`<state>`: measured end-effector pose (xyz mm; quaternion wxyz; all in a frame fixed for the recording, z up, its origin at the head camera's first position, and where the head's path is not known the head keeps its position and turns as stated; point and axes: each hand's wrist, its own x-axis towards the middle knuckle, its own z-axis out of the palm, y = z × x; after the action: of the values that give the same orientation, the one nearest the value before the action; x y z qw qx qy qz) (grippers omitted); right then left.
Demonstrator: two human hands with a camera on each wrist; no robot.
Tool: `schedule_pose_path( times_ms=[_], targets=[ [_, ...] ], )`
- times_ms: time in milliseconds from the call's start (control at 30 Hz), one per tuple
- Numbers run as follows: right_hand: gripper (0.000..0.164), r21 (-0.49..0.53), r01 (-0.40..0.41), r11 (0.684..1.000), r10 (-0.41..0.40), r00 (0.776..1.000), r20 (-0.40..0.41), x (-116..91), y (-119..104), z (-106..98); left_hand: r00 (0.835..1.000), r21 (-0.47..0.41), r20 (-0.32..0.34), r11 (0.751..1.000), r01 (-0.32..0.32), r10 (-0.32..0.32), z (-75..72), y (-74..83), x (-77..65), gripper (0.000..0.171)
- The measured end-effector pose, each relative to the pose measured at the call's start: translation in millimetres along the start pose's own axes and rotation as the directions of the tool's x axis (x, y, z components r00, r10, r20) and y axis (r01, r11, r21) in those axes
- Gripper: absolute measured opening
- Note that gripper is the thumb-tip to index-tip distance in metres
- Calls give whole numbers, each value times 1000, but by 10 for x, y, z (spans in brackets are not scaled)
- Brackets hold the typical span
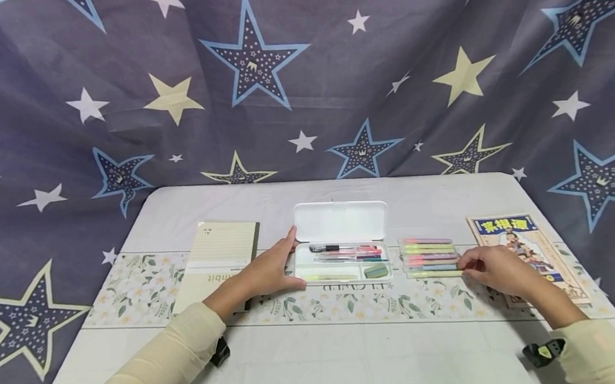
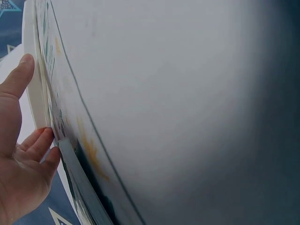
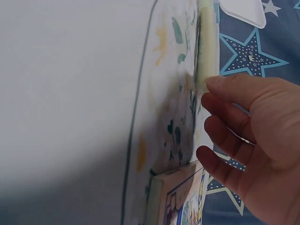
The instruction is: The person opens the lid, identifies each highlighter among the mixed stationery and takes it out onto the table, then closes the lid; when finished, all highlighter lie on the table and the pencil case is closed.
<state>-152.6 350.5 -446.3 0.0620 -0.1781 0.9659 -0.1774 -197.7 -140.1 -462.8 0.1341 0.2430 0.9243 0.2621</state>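
Observation:
An open white pencil case (image 1: 340, 221) stands mid-table with its lid raised. Inside lie several pens (image 1: 345, 251), a yellow-green stick-like item (image 1: 323, 277) and a green eraser (image 1: 376, 271). My left hand (image 1: 267, 272) holds the case's left end, thumb at the front corner and fingers toward the back; the left wrist view shows the case's edge (image 2: 35, 101) between them. To the right lies a clear pack of highlighters (image 1: 429, 259) in several colours. My right hand (image 1: 495, 268) pinches the pack's right end, beside a yellow highlighter (image 3: 207, 47), its other fingers loosely curled.
A cream notebook (image 1: 216, 255) lies left of the case, under the left forearm's reach. Beyond the highlighters is a colourful comic book (image 1: 532, 251), partly behind the right hand. A floral strip (image 1: 145, 285) crosses the white table; a starry curtain (image 1: 299, 95) hangs behind.

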Motion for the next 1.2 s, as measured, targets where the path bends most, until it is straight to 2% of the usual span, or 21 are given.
schedule_pose_path(
  times_ms=[200, 467, 833, 1200],
  targets=[
    [8, -5, -7, 1000, 7, 1000, -8, 17, -21, -18, 1000, 3, 0, 1000, -8, 8, 1, -12, 1, 134],
    [8, -20, 27, 999, -28, 998, -59, 86, -93, -74, 1000, -3, 0, 1000, -10, 10, 5, -17, 12, 135],
    [13, -29, 132, 991, -134, 989, -57, 253, -292, -117, 1000, 1, 5, 1000, 1, -1, 25, -45, 22, 135],
    [8, 11, 225, 974, -225, 974, -41, 501, -577, 58, 1000, -6, 12, 1000, 9, -9, 24, -51, 18, 136]
  ],
)
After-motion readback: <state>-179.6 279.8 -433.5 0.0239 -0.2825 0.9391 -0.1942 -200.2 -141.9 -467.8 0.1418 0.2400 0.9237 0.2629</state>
